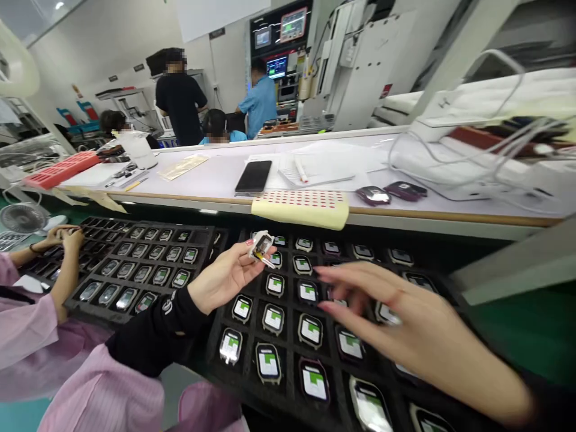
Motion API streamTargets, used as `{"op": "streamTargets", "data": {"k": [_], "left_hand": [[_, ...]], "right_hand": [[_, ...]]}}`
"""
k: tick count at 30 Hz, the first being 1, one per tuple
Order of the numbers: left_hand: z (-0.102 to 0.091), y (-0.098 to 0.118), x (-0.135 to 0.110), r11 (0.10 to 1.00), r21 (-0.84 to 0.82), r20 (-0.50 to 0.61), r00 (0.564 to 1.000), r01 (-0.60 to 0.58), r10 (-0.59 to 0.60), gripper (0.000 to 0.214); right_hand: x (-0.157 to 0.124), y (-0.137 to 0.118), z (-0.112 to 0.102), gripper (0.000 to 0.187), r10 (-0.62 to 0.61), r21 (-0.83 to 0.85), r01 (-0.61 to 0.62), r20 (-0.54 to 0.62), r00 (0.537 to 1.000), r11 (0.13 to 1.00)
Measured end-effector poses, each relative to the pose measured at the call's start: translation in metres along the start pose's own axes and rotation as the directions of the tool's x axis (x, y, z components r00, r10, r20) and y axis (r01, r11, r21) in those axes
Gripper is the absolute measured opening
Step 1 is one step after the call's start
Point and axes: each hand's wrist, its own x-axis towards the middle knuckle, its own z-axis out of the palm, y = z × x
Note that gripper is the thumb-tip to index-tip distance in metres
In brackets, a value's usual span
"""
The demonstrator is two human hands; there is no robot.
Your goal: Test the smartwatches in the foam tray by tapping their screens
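Note:
My left hand is closed on a small pale watch case, held between thumb and fingers with its inner parts showing. Below and around it lies a black foam tray whose pockets hold many square smartwatches, such as one smartwatch with a lit green and white screen. Over the right part of this tray hovers my right hand, slightly blurred, thumb and fingers apart, nothing seen between them. Its palm covers some of the watches beneath.
Another tray of watches lies to the left, where a co-worker's hands are busy. Behind, a shelf carries a phone, a sheet of red stickers, papers, two dark watch-like pieces and white cables. Several people are further back.

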Motion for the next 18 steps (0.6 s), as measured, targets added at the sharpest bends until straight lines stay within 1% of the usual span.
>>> {"op": "streamTargets", "data": {"k": [1,2,4,5,7,9,11,13,14,15,18], "left_hand": [[0.006,-0.005,-0.001,1.000,-0.009,0.021,1.000,0.020,-0.019,0.012],[0.011,-0.009,-0.001,0.999,-0.016,0.037,0.999,0.032,-0.031,0.012],[0.016,-0.014,-0.002,0.999,-0.039,0.050,0.998,0.036,-0.034,0.011],[0.016,-0.016,-0.003,0.998,-0.054,0.052,0.998,0.035,-0.032,0.012],[0.014,-0.017,-0.004,0.997,-0.068,0.064,0.998,0.029,-0.024,0.013],[0.010,-0.017,-0.005,0.999,-0.049,0.092,0.996,0.018,-0.014,0.013],[0.006,-0.016,-0.006,1.000,-0.002,0.131,0.991,0.019,-0.018,0.012],[0.003,-0.015,-0.006,0.999,0.034,0.162,0.986,0.022,-0.027,0.010],[0.002,-0.015,-0.006,0.999,0.043,0.176,0.984,0.023,-0.031,0.010],[0.002,-0.014,-0.005,0.999,0.047,0.190,0.981,0.025,-0.033,0.010],[0.001,-0.014,-0.004,0.999,0.028,0.209,0.977,0.041,-0.046,0.016]], "right_hand": [[0.011,-0.005,0.009,0.029,-0.044,0.028,0.044,0.005,0.999,0.999],[0.022,-0.010,0.018,0.028,-0.081,0.055,0.082,-0.025,0.996,0.995],[0.040,-0.015,0.031,0.014,-0.103,0.097,0.109,-0.064,0.993,0.989],[0.045,-0.016,0.035,0.008,-0.095,0.118,0.105,-0.092,0.991,0.987],[0.050,-0.014,0.040,0.005,-0.022,0.181,0.045,-0.126,0.992,0.982],[0.050,-0.009,0.040,0.006,0.100,0.302,-0.065,-0.102,0.990,0.951],[0.049,-0.003,0.041,0.009,0.203,0.445,-0.167,-0.033,0.979,0.880],[0.048,0.002,0.043,0.012,0.240,0.541,-0.201,-0.002,0.971,0.817],[0.047,0.003,0.044,0.012,0.243,0.552,-0.191,-0.021,0.970,0.812],[0.048,0.004,0.045,0.012,0.237,0.538,-0.167,-0.062,0.970,0.826],[0.050,0.006,0.050,0.014,0.181,0.401,-0.085,-0.207,0.961,0.912]]}}
